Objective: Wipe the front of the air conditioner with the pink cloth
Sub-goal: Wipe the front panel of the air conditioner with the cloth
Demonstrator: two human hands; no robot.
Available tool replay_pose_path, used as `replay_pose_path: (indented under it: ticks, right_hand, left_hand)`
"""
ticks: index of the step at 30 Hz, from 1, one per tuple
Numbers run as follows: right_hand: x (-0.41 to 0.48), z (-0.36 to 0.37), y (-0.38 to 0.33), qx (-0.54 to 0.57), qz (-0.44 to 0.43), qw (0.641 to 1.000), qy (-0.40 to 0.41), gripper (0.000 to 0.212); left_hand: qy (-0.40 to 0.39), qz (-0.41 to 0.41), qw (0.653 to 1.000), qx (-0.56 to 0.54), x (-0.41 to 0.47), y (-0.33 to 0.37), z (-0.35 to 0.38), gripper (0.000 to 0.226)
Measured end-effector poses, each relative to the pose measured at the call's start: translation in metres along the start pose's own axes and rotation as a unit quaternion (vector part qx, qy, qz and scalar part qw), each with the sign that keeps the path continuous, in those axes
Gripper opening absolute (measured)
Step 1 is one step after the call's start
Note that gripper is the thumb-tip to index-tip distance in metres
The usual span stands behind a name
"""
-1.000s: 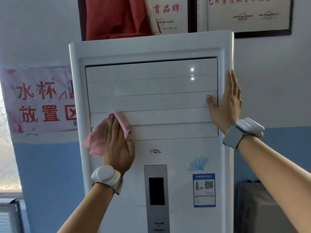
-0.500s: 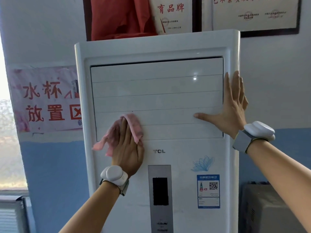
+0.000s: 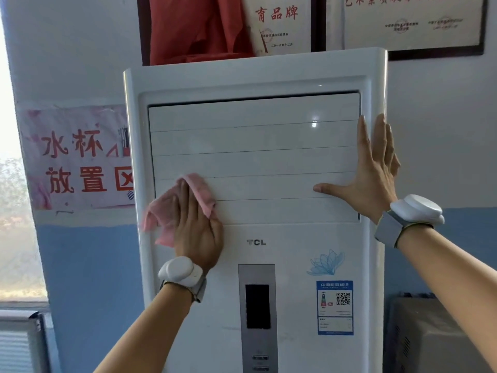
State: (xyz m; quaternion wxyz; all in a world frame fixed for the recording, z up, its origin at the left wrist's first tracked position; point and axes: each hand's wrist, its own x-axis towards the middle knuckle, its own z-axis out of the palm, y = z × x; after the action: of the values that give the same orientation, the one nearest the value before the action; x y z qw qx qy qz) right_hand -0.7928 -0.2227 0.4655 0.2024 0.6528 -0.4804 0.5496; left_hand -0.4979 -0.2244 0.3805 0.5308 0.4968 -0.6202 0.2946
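Observation:
A tall white standing air conditioner (image 3: pixel 255 146) fills the middle of the head view, with closed louvres above a TCL logo and a grey control strip. My left hand (image 3: pixel 196 227) presses a crumpled pink cloth (image 3: pixel 172 205) flat against the lower left louvres, near the left frame edge. My right hand (image 3: pixel 371 173) lies flat with fingers spread on the right edge of the louvre panel, thumb pointing left, holding nothing. Both wrists wear white bands.
A pink paper notice with red characters (image 3: pixel 78 157) hangs on the wall to the left. Framed certificates (image 3: pixel 411 22) and a red cloth (image 3: pixel 199 28) sit above the unit. A grey box (image 3: pixel 430 335) stands at lower right, a window (image 3: pixel 13 184) at far left.
My left hand with the cloth has slid a little to the right along the lower louvres. My right hand's thumb has spread out to the left. The view has shifted left.

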Motion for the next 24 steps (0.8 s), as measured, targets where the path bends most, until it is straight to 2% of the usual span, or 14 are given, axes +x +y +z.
replay_pose_path:
  ticks: [5,9,15,20,24]
  right_hand:
    - [0.0,-0.001,0.002,-0.001,-0.003,1.0,0.0,0.134]
    - [-0.001,-0.002,0.001,-0.003,0.0,1.0,-0.003,0.135]
    - [0.0,-0.002,0.001,-0.003,-0.002,1.0,-0.001,0.135]
    - [-0.003,-0.001,-0.001,-0.007,-0.002,1.0,-0.003,0.134]
    - [-0.001,-0.001,0.0,-0.005,-0.002,1.0,-0.004,0.135]
  left_hand:
    - [-0.032,0.085,0.996,0.014,0.01,0.029,0.005,0.062]
    - [-0.026,0.036,0.999,0.031,-0.001,0.013,-0.003,0.06]
    - [-0.014,0.076,0.996,0.053,0.016,0.023,0.0,0.063]
    - [-0.008,0.006,0.999,0.035,0.003,0.001,-0.003,0.064]
    - [-0.034,0.048,0.998,0.031,0.008,0.023,0.001,0.063]
